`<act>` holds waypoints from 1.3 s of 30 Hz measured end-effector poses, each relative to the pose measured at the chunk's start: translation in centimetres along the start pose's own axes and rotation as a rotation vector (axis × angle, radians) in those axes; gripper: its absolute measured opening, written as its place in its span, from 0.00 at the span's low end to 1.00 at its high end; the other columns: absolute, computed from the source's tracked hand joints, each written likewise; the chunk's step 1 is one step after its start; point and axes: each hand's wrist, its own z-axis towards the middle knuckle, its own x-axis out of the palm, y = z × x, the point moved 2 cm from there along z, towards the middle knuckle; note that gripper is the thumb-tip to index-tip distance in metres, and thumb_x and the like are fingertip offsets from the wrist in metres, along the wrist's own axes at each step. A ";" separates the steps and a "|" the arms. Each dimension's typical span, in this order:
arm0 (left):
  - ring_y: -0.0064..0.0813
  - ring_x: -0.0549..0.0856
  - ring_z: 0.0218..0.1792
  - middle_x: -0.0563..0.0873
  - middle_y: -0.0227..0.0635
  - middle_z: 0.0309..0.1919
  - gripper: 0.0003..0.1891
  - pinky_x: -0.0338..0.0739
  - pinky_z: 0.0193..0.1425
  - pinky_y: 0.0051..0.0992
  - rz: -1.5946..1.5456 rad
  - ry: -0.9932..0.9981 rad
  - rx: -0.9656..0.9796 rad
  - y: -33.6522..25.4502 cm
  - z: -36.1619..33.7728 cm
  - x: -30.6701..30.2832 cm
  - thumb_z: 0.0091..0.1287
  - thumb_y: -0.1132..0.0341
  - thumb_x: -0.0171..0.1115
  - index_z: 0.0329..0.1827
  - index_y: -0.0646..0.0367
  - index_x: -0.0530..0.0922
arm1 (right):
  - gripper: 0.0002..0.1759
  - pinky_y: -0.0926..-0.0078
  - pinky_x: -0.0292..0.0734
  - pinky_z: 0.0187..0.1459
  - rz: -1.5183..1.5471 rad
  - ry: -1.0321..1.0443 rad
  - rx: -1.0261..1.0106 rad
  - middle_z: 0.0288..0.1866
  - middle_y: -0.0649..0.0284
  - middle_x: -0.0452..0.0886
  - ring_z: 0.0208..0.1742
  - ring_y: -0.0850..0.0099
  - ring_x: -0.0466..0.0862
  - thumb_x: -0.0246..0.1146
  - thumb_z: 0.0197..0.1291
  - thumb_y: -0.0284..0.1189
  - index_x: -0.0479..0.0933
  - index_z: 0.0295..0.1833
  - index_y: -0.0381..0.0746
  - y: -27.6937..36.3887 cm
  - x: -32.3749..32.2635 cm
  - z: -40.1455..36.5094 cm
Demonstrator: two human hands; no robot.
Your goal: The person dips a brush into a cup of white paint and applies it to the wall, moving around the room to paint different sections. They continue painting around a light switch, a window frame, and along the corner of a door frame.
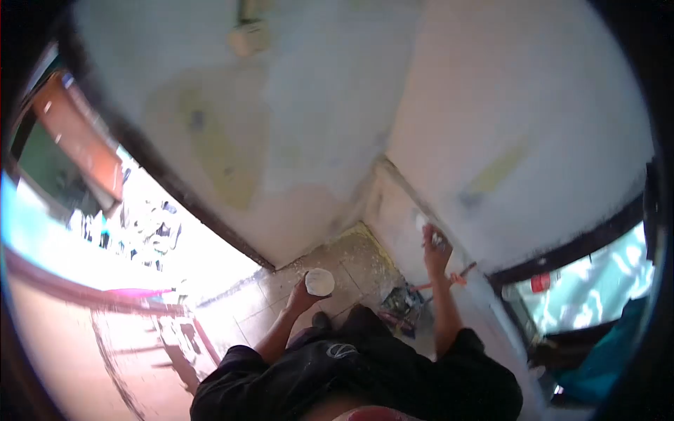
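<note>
My left hand [302, 297] is wrapped round the side of a round container [320, 282] with a whitish top, held low over the tiled floor. On the right, my right hand [437, 247] is raised near the low ledge of the wall [404, 210], its fingers closed round something small. A small white patch [421, 222] shows at its fingertips; whether it is a tool or material on the wall cannot be told.
Patchy plastered walls [309, 105] meet in a corner ahead. A cluttered bag or pile [401, 309] lies on the floor near my right arm, beside an orange-red strip [458, 278]. A bright doorway opens left; a window [590, 288] is at the right.
</note>
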 end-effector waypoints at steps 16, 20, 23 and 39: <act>0.54 0.86 0.67 0.87 0.50 0.66 0.50 0.83 0.69 0.51 0.209 -0.188 -0.149 -6.4 -6.4 -8.1 0.50 0.52 0.91 0.76 0.54 0.73 | 0.16 0.71 0.87 0.43 0.463 0.698 0.358 0.37 0.57 0.91 0.36 0.72 0.90 0.61 0.82 0.33 0.86 0.58 0.29 19.0 8.2 -13.4; 0.54 0.85 0.66 0.87 0.48 0.65 0.44 0.81 0.70 0.49 0.259 -0.292 0.110 -10.1 -4.7 -9.0 0.52 0.60 0.88 0.74 0.55 0.76 | 0.16 0.72 0.86 0.44 0.426 0.714 0.216 0.38 0.57 0.92 0.37 0.72 0.91 0.59 0.84 0.31 0.85 0.59 0.30 22.5 7.3 -13.3; 0.53 0.85 0.67 0.87 0.46 0.64 0.40 0.80 0.72 0.47 0.206 -0.289 0.239 -13.6 -4.0 -9.9 0.53 0.62 0.86 0.71 0.55 0.78 | 0.15 0.72 0.87 0.44 0.241 0.760 -0.003 0.38 0.57 0.92 0.39 0.73 0.92 0.60 0.83 0.29 0.86 0.58 0.29 24.6 6.3 -13.2; 0.52 0.83 0.67 0.86 0.43 0.62 0.37 0.76 0.75 0.49 0.405 -0.215 0.538 -14.6 -4.2 -9.2 0.53 0.61 0.82 0.69 0.54 0.80 | 0.14 0.65 0.86 0.40 0.070 0.761 -0.217 0.37 0.51 0.92 0.36 0.60 0.93 0.68 0.78 0.36 0.90 0.52 0.36 25.7 9.0 -15.9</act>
